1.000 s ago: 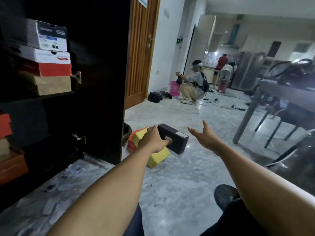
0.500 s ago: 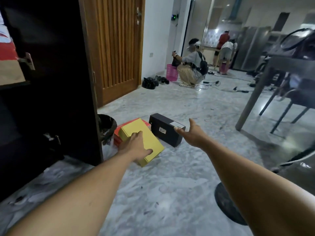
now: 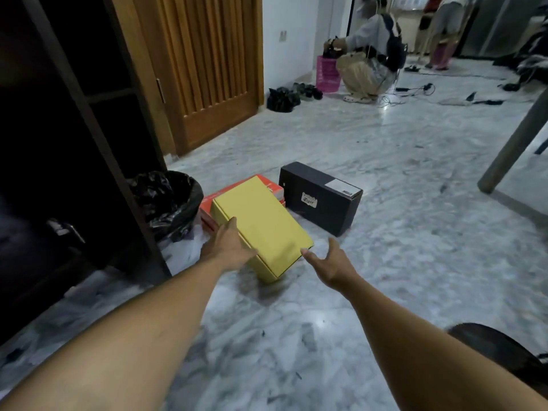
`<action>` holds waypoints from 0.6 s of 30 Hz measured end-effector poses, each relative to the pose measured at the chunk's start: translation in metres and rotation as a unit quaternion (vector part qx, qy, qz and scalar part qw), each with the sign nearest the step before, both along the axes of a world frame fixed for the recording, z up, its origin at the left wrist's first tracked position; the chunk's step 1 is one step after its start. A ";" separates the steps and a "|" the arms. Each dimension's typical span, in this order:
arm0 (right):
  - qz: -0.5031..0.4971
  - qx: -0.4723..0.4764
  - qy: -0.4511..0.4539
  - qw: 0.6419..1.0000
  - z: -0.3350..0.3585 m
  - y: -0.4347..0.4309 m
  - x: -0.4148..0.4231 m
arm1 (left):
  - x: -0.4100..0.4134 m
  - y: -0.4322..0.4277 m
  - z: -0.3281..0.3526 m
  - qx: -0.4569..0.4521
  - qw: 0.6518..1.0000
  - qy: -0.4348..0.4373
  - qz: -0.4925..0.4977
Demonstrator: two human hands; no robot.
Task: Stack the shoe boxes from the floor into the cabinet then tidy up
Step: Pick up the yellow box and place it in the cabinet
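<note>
My left grip (image 3: 228, 247) clasps the near-left edge of the yellow box (image 3: 267, 223), thumb on the lid. My right grip (image 3: 329, 262) is spread wide and empty, just beside the box's near-right corner. The box sits tilted at mid-frame, its far end on a red box (image 3: 206, 212). The marble floor (image 3: 296, 336) opens out below and to the right. A black box (image 3: 320, 200) stands just right. A lined bin (image 3: 169, 200) and the dark cabinet (image 3: 59, 143) crowd the left. I count 3 boxes and 1 bin.
</note>
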State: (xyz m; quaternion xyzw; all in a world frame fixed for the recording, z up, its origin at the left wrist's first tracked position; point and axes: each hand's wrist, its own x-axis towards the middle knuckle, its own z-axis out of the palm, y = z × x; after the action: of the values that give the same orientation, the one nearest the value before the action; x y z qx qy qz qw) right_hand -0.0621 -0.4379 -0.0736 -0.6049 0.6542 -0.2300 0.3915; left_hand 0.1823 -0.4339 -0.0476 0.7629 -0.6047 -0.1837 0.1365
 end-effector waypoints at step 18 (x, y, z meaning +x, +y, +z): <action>0.020 0.028 -0.105 0.994 -0.119 -0.030 0.079 | 0.083 -0.108 -0.067 -0.062 0.995 0.060 0.043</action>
State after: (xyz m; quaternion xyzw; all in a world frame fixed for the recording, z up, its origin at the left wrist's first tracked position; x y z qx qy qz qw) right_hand 0.0173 -0.4675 -0.1925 -0.5790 0.6037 -0.2662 0.4790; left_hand 0.2650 -0.5421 -0.1150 0.7658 -0.5721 -0.1854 0.2278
